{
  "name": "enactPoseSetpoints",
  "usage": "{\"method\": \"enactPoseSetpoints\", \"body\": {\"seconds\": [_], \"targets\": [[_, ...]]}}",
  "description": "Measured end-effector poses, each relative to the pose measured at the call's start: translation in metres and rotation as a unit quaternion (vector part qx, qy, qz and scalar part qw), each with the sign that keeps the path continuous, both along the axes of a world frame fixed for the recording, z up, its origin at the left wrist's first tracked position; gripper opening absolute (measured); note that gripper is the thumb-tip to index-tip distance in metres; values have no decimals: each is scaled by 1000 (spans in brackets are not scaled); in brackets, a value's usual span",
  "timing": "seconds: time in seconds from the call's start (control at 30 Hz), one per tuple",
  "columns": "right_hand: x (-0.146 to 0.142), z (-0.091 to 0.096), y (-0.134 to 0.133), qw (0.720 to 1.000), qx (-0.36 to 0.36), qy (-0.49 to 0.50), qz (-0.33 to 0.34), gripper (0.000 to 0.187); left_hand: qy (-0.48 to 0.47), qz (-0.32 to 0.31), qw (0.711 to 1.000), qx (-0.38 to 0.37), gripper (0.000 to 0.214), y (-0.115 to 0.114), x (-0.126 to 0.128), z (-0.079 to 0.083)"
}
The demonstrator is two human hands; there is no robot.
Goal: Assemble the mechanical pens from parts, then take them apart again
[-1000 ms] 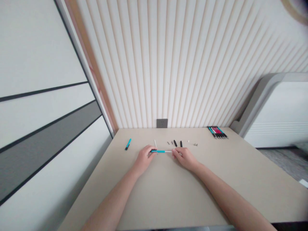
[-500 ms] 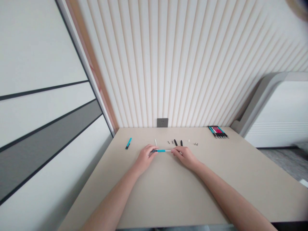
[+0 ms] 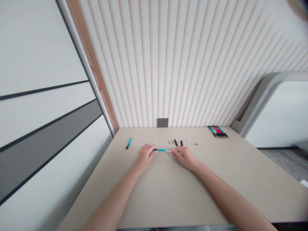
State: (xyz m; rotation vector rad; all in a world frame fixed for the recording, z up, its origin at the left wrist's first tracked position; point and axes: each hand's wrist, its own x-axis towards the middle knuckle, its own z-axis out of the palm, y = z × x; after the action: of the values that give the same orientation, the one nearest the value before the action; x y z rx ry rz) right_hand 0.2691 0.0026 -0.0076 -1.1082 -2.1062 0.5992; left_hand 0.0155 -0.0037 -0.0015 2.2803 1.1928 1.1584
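Both my hands rest on the beige table (image 3: 168, 192) near its far middle. My left hand (image 3: 145, 156) is closed on the black end of a teal pen barrel (image 3: 160, 150). My right hand (image 3: 184, 156) pinches the thin white refill (image 3: 168, 150) that sticks out of the barrel's right end. The pen lies level between the two hands, just above the tabletop. Just behind the hands lie a loose white refill (image 3: 156, 142) and several small black and grey pen parts (image 3: 178, 142).
A whole teal pen (image 3: 128, 143) lies at the far left of the table. A row of several teal, red and black pens (image 3: 218, 132) sits at the far right corner. A grey wall socket (image 3: 162, 122) is behind the table. A white unit (image 3: 276, 112) stands to the right.
The teal barrel shows a little shorter between my hands than a second ago; the hands have drawn slightly closer. Nothing else on the table has moved.
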Motion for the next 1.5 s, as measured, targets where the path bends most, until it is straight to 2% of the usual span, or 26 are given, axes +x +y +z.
{"method": "enactPoseSetpoints", "body": {"seconds": [0.07, 0.13, 0.33, 0.57, 0.8, 1.0, 1.3, 1.5], "targets": [[0, 0, 1, 1000, 10, 19, -14, 29, -3, 7, 1000, 2, 11, 0, 0, 0], [0, -1, 1, 999, 17, 33, -19, 29, -5, 8, 1000, 1, 10, 0, 0, 0], [1, -2, 4, 999, 42, 28, 12, 27, -1, 1, 1000, -7, 9, 1, 0, -3], [1, 2, 2, 997, 62, 31, 44, 27, 11, 52, 999, 2, 3, 4, -2, -5], [2, -1, 1, 999, 31, 4, 9, 39, 41, 24, 999, 4, 4, 4, -2, -5], [2, -5, 3, 999, 36, -16, -9, 47, 53, 21, 998, 13, 3, 3, -2, -4], [0, -3, 5, 999, 25, 24, -18, 26, 88, 25, 996, 21, 9, 2, -2, -4], [-1, -4, 1, 1000, 15, 22, -6, 24, 108, 27, 994, 14, 13, 0, -2, 1]]}}
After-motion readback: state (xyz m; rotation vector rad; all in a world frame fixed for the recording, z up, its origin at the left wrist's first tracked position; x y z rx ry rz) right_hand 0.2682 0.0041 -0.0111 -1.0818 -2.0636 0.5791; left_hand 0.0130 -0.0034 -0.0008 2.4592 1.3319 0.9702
